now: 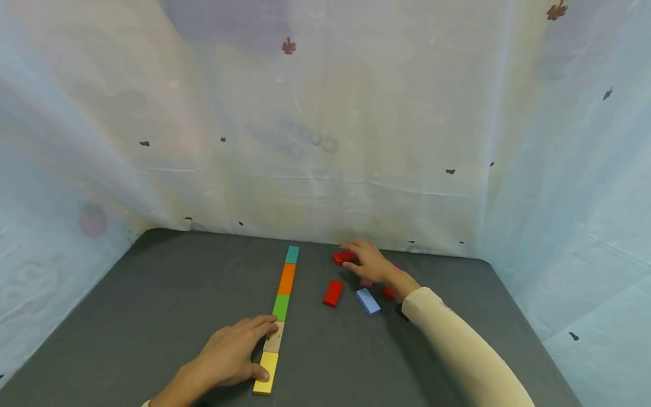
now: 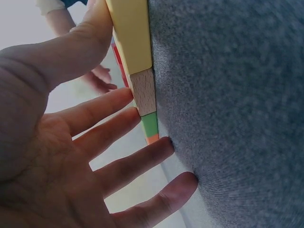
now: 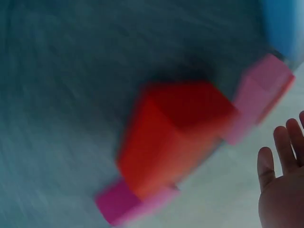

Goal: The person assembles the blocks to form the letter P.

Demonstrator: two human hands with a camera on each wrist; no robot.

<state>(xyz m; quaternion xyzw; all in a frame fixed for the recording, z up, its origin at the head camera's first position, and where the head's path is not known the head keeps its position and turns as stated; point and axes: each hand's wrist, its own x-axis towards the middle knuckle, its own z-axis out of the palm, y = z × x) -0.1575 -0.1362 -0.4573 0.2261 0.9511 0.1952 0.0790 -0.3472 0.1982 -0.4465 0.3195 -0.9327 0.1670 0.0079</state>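
A straight row of flat blocks runs away from me: a yellow block, a bare wood block, a green block, an orange block and a teal block. My left hand lies along its left side, thumb on the yellow block and fingertips against the wood block; in the left wrist view its fingers are spread. Farther off, my right hand reaches over a red block, thumb and fingers apart. Whether it touches that block I cannot tell.
Near the right hand lie another red block, a light blue block, a partly hidden pink block and a red one beside the wrist. A pale printed curtain hangs behind the dark grey table.
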